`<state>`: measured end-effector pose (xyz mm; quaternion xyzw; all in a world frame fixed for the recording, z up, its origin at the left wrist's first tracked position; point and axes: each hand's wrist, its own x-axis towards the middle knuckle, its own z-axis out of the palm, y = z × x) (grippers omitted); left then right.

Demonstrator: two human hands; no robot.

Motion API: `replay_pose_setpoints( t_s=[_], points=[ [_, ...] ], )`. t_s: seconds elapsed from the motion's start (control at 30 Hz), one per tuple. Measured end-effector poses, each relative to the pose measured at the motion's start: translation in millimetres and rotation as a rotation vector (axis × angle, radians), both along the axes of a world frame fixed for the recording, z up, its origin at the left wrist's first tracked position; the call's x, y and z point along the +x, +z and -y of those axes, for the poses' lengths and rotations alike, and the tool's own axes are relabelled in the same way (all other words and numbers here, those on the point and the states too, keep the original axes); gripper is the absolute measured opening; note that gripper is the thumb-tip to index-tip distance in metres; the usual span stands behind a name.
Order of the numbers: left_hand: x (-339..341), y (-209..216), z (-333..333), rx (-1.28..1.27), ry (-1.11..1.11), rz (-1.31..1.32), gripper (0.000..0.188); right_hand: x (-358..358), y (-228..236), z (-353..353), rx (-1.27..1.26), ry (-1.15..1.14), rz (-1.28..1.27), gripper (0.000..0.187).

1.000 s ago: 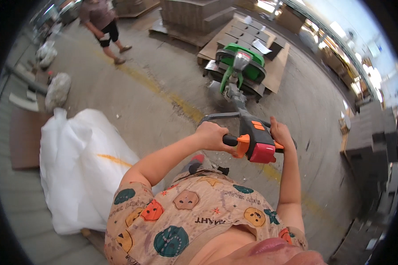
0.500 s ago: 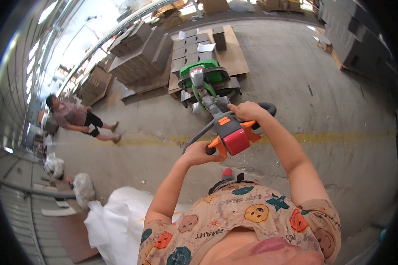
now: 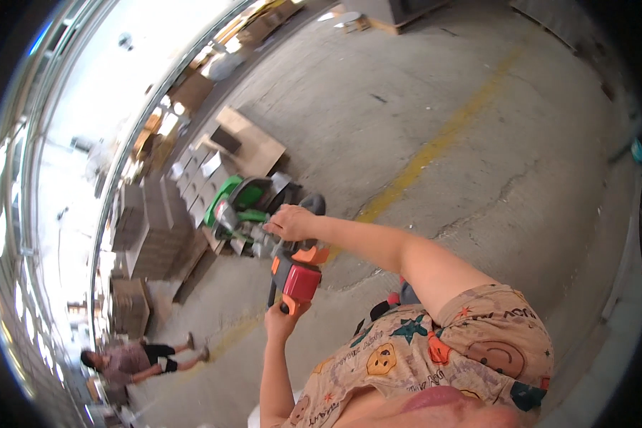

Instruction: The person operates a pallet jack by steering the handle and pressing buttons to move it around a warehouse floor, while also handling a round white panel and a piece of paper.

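Note:
Both my hands are on the tiller handle [image 3: 299, 283] of a green electric pallet truck [image 3: 225, 197]. The handle's head is dark and red with orange levers. My left hand [image 3: 285, 319] wraps round the grip on its near side, beside an orange lever. My right hand [image 3: 292, 222] is closed round the other side of the black loop handle, its arm stretched across in front of me. Behind the truck's body stands a wooden pallet [image 3: 253, 143] with stacked grey-brown cartons [image 3: 195, 178] and white sheets on top. The truck's forks are hidden.
At left, more flat cartons [image 3: 160, 232] stand on another pallet. A person [image 3: 132, 364] in a checked shirt and dark shorts walks at lower left. A yellow line [image 3: 435, 146] crosses the concrete floor. Another grey stack [image 3: 399, 11] and a small stool [image 3: 351, 19] are at the back.
My view has swung to the right, so the truck, cartons and person now lie further left. The handle has turned against my body. Both hands keep their hold.

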<state>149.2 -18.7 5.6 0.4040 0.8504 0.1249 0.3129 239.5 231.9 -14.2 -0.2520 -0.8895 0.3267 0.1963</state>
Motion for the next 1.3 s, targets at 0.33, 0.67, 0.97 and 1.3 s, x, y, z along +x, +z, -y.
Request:
replay_pose_setpoints(
  t_s=[0.33,0.67,0.97,1.3],
  points=[
    [-17.7,42.5,5.1,0.091,-0.162,0.132,0.047,292.2,-117.9,110.2,-0.312,-0.658,0.479,0.033],
    [120.2,50.7,-3.4,0.145,0.017,0.298,0.035,580.0,-130.6,295.7,-1.11,-1.102,0.922,0.061],
    [549.1,139.9,-49.0,0.127,0.197,0.489,0.022,1015.4,-68.6,215.7,-0.735,-1.052,0.628,0.054],
    [709.0,158.6,-104.3,0.031,0.237,0.704,0.028,1193.9,-81.8,203.6,-0.703,-1.101,0.737,0.044]
  ],
)
